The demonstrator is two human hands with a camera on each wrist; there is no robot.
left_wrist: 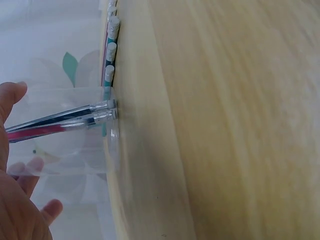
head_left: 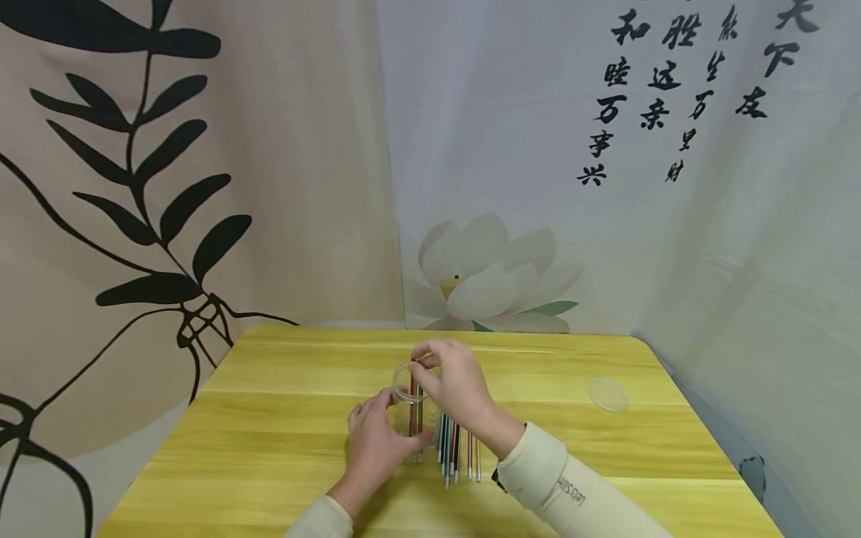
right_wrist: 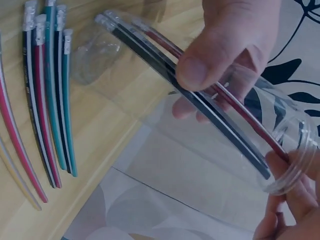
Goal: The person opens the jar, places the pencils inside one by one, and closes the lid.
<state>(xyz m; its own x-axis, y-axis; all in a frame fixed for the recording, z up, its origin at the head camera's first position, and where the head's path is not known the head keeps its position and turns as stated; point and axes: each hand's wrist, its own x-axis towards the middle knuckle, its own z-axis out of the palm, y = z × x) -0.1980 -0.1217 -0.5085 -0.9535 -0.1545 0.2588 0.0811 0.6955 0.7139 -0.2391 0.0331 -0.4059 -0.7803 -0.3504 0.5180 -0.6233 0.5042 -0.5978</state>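
My left hand (head_left: 380, 441) grips a clear plastic jar (right_wrist: 295, 172) that stands on the table, thumb on one side and fingers on the other. Inside the jar, dark pencils (right_wrist: 220, 125) lean with their white eraser ends at the bottom. At the jar's mouth my right hand (head_left: 460, 381) pinches the top end of a red pencil (right_wrist: 245, 112), whose length is inside the jar. Beside the jar, several more pencils (head_left: 447, 448) in teal, red, black and a pale colour lie side by side on the table, partly hidden by the right wrist in the head view.
A clear round lid (head_left: 608, 394) lies flat on the right part of the yellow wood-grain table (head_left: 269, 433). Behind the table hangs a cloth backdrop (head_left: 316, 187) with printed leaves, a flower and black characters.
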